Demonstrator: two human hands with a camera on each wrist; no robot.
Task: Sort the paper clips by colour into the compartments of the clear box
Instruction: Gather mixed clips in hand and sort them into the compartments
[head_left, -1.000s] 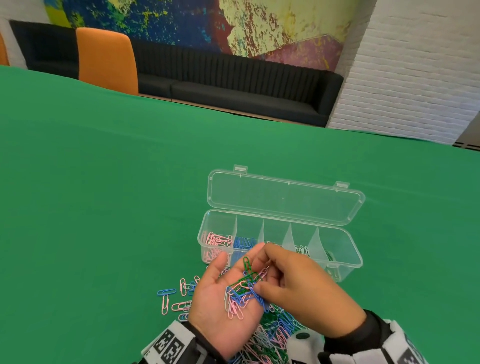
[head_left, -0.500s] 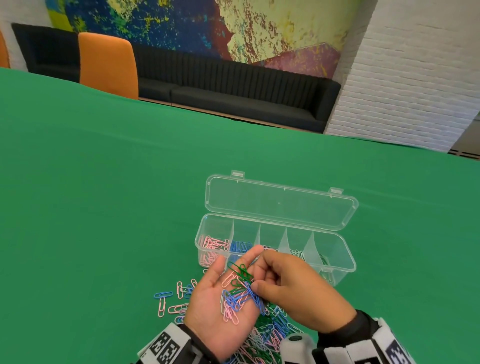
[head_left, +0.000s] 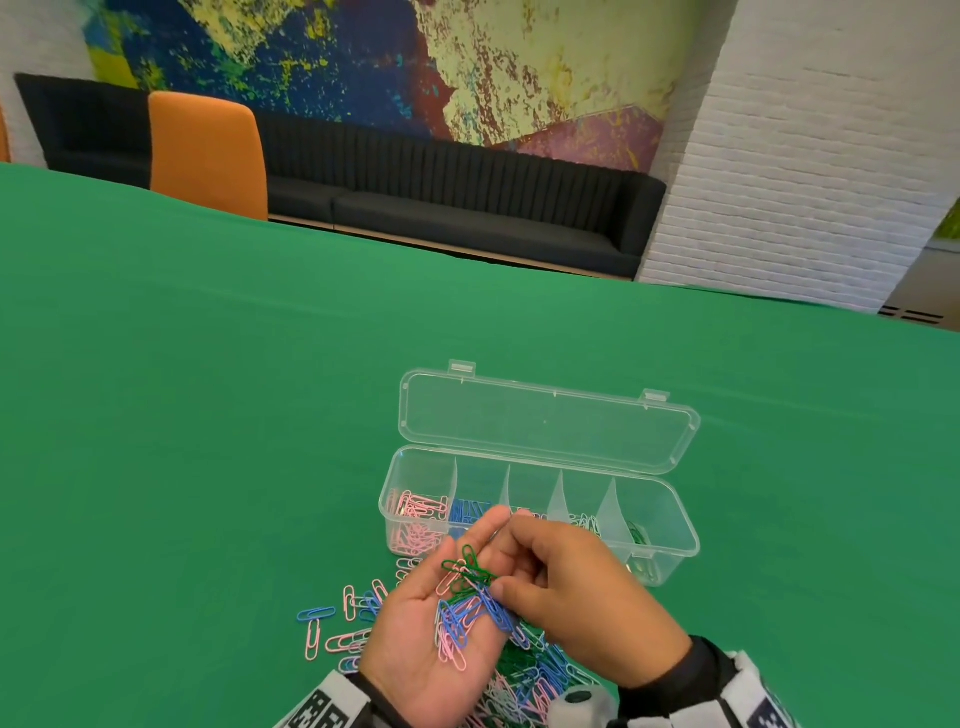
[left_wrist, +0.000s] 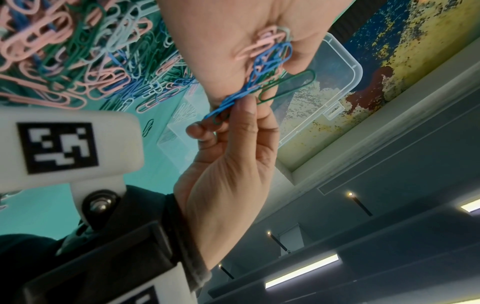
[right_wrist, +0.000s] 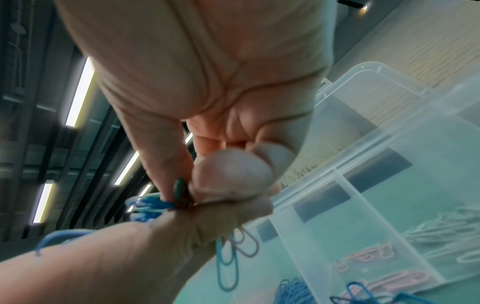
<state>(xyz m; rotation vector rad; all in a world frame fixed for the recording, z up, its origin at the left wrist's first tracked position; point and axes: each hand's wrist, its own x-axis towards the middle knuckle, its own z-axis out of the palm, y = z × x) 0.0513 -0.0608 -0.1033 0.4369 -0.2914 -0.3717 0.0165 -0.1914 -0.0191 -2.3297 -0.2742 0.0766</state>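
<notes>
My left hand (head_left: 467, 540) lies palm up in front of the clear box (head_left: 670, 551), with a tangle of blue, pink and green paper clips (head_left: 462, 618) on it. My right hand (head_left: 501, 582) reaches over that palm and pinches a green paper clip (right_wrist: 180, 191) between thumb and forefinger, with blue clips caught up in it. In the left wrist view the green clip (left_wrist: 288, 86) sticks out beyond the pinch. The box lid is folded back. Pink clips (head_left: 418, 512) fill the leftmost compartment, blue clips (head_left: 467, 512) the second, and green ones (head_left: 636, 532) the rightmost.
A mixed pile of clips (head_left: 524, 675) lies on the green table (head_left: 208, 415) under my hands. Loose pink and blue clips (head_left: 337, 623) are scattered to the left of it. An orange chair (head_left: 208, 156) and a black sofa (head_left: 467, 208) stand beyond the table's far edge.
Both hands sit a little lower in the view. The right fingers have stayed at the tangle on the left palm, working at the green clips.
</notes>
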